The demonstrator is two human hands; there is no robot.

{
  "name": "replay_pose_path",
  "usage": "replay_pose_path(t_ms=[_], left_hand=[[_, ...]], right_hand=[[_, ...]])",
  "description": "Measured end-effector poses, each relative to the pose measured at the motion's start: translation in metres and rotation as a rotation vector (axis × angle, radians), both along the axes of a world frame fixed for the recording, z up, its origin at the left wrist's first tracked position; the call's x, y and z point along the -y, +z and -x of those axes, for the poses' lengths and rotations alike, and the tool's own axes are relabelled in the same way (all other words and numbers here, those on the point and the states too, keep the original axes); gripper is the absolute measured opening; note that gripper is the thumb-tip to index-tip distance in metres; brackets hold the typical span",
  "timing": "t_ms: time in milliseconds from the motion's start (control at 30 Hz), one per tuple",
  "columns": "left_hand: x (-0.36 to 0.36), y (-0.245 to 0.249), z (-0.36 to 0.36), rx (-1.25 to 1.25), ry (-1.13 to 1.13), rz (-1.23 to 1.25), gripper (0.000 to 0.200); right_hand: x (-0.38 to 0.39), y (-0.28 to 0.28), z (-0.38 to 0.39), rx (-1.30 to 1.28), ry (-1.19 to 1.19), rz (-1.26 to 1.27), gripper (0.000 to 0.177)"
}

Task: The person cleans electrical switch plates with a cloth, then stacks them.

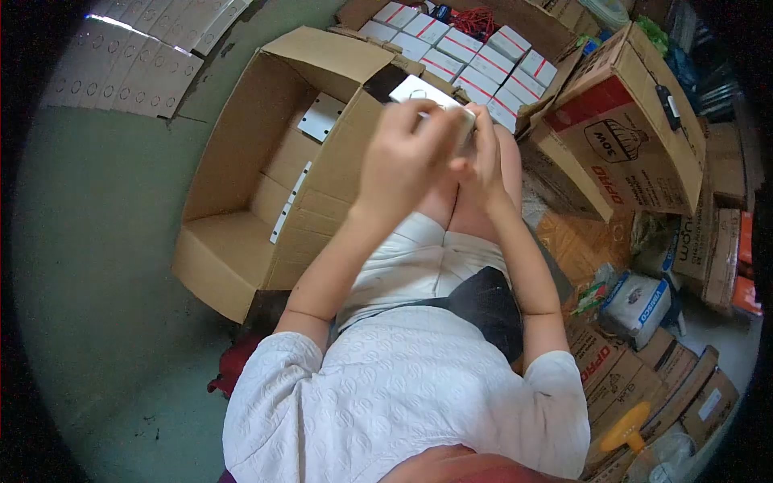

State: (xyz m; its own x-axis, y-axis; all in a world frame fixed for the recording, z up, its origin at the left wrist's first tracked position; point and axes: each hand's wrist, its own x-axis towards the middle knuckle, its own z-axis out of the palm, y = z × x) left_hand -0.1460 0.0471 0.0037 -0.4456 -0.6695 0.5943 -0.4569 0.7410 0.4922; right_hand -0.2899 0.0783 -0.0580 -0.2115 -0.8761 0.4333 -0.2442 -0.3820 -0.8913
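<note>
A white rectangular panel (420, 92) with a ring mark on its face is held up over my knees, beside an open cardboard box. My right hand (485, 157) grips its near right end, with fingers wrapped along the edge. My left hand (407, 157) is in front of the panel, fingers curled closed and slightly blurred. Whatever its fingertips pinch, if anything, is hidden. Inside the open cardboard box (225, 241) to the left lie white plates (320, 117) with small dark holes.
Small white boxes (459, 44) with red stripes fill a carton ahead, beside red wires (473, 24). Rows of pale ring-marked panels (121, 72) lie on the floor (105, 241) at upper left. A printed carton (620, 137) and a blue-white pack (636, 306) are at right.
</note>
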Motion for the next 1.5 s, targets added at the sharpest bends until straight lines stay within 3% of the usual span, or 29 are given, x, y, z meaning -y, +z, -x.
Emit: replay_pose_path(t_ms=[100,200,233,300,367,433,500,633,700,733,867,900,967,1000,1100,1167,1233,1367,1400,1433,1500], left_hand=[[0.029,0.009,-0.027,-0.003,0.219,0.045,0.027],[0.034,0.021,-0.040,-0.155,0.184,-0.166,0.026],[0.036,0.020,-0.040,-0.214,0.085,-0.181,0.027],[0.037,0.022,-0.033,-0.269,-0.043,-0.198,0.029],[0.027,0.029,-0.013,-0.299,-0.084,-0.087,0.030],[0.021,0.024,0.001,-0.206,-0.116,0.188,0.033],[0.009,0.025,0.002,-0.126,-0.322,0.281,0.039],[0.005,0.025,0.016,-0.047,-0.513,0.280,0.044],[0.023,0.025,0.030,-0.075,-0.440,0.233,0.040],[0.025,0.034,0.039,-0.071,-0.335,0.263,0.037],[0.005,0.029,0.053,-0.047,-0.396,0.338,0.035],[-0.001,0.032,0.053,-0.037,-0.395,0.342,0.035],[-0.006,0.041,0.053,0.026,-0.531,0.259,0.035],[-0.001,0.043,0.054,0.046,-0.546,0.237,0.033],[0.016,0.041,0.078,0.069,-0.329,0.234,0.024],[0.013,0.036,0.090,0.080,-0.268,0.151,0.023],[0.003,0.035,0.091,0.143,-0.393,0.044,0.025],[0.011,0.037,0.100,0.180,-0.481,-0.167,0.032],[0.019,0.035,0.103,0.223,-0.434,-0.189,0.038],[0.020,0.038,0.111,0.245,-0.374,-0.206,0.039],[0.025,0.026,0.124,0.210,-0.326,-0.205,0.037]], right_hand=[[-0.001,0.002,0.009,0.049,0.022,-0.045,0.068],[0.009,0.023,0.026,0.480,0.042,-0.554,0.064],[0.013,0.018,0.034,0.488,0.033,-0.548,0.064],[0.019,0.007,0.046,0.979,0.140,-0.696,0.064],[0.019,0.001,0.047,0.941,0.093,-0.714,0.066],[0.014,0.018,0.043,1.200,0.258,-0.687,0.069],[0.014,0.018,0.057,1.136,0.321,-0.635,0.071],[0.005,0.038,0.060,1.272,0.377,-0.514,0.067],[0.000,0.009,0.067,1.149,0.332,-0.540,0.063],[-0.009,0.021,0.065,1.013,0.259,-0.579,0.059],[-0.012,0.030,0.074,1.301,0.342,-0.406,0.062],[-0.020,0.043,0.074,1.308,0.350,-0.403,0.062],[-0.032,0.063,0.071,1.070,0.119,-0.536,0.061],[-0.029,0.043,0.068,1.150,0.217,-0.481,0.061],[-0.025,0.010,0.078,1.189,0.336,-0.611,0.063],[-0.025,0.001,0.089,1.150,0.288,-0.548,0.067],[-0.026,-0.002,0.103,1.293,0.280,-0.432,0.068],[-0.036,0.004,0.111,1.136,0.082,-0.389,0.071],[-0.031,0.011,0.114,1.509,0.007,-0.588,0.056],[-0.025,-0.045,0.116,1.629,0.223,-0.430,0.053],[-0.023,-0.067,0.114,1.601,0.043,-0.357,0.051]])
